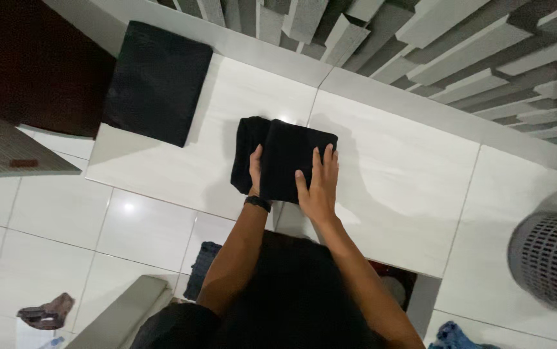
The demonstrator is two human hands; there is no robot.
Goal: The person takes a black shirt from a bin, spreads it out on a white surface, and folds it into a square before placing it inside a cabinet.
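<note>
The head camera looks straight down at the two hands, which both rest on a folded black cloth [288,158] in the middle of a white tiled worktop [395,187]. The right hand [320,184] lies flat on the near right part of the cloth, with the fingers spread and stretched out, so it is open and presses down, not gripping. The left hand [256,169] is at the left part of the cloth, where a fold makes a darker strip; its fingers go under or between the layers, so I cannot tell if it is closed on the cloth or only touches it. A black band [257,203] sits on the left wrist. The cloth lies just beside a joint between two tiles, near the far edge of the worktop. Well apart from it, at the far left corner of the worktop, there is a second folded black cloth [156,81], bigger and flat, and one of its corners hangs over the edge. Behind the worktop the wall carries grey blocks [420,39] that stand out at different depths. At the right edge a round grey basket [550,258] with small holes stands on the floor. Low at the left, on the white floor tiles, a small brown thing [47,312] lies, too unclear to name.
</note>
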